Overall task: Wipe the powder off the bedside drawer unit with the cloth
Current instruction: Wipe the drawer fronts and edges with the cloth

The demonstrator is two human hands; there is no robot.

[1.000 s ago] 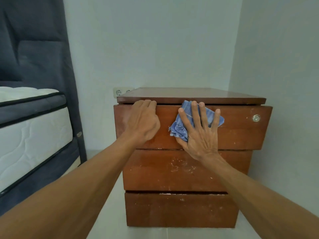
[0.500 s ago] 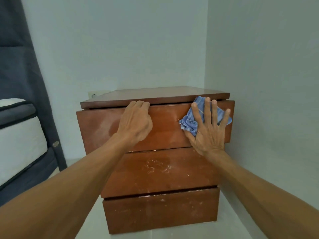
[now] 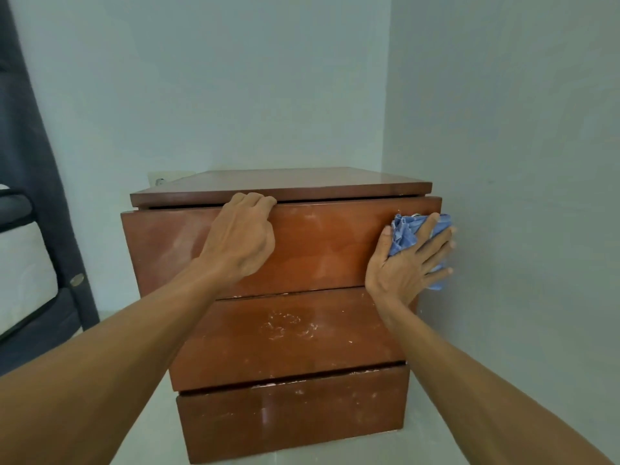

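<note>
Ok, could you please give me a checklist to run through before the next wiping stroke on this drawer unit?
1. Contact: cloth pressed flat under right hand on top drawer: ok.
2. Bracing: left hand hooked over top drawer's upper edge: ok.
3. Room further right: not ok, cloth overhangs the drawer's right end.
4. Finish on top drawer: cannot tell, faint haze at its left.
5. State of middle drawer: not ok, powder smeared mid-front.
6. State of bottom drawer: not ok, white specks along its top edge.
</note>
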